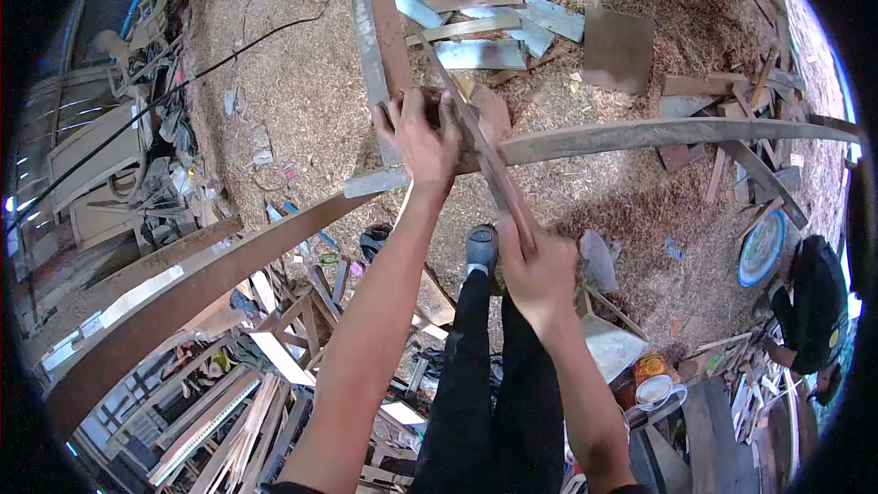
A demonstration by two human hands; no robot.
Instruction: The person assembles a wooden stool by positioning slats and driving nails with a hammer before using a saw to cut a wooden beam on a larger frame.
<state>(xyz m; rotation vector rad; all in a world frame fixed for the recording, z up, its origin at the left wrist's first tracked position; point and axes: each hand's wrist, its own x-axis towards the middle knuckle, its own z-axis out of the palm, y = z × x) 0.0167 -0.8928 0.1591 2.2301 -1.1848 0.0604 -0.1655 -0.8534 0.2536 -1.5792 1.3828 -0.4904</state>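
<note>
My right hand (540,279) is closed round the near end of a handsaw (485,146). Its long, narrow blade slants away to the upper left and is smeared by motion. Just left of the blade, my left hand (422,139) curls its fingers over a wooden beam (373,27) where it meets a crosswise beam (622,134). The fingertips partly hide the wood there. Behind the blade, a blurred tan shape (492,114) cannot be made out. A short pale wood end (370,183) juts out below my left wrist.
Cut boards (480,54) and a square brown panel (618,50) lie on the sawdust-covered floor ahead. Scrap wood (261,421) is heaped at the lower left. A black cable (210,69) crosses the left side. At the right, a person (814,311) in dark clothes is near a round blue-rimmed object (762,247).
</note>
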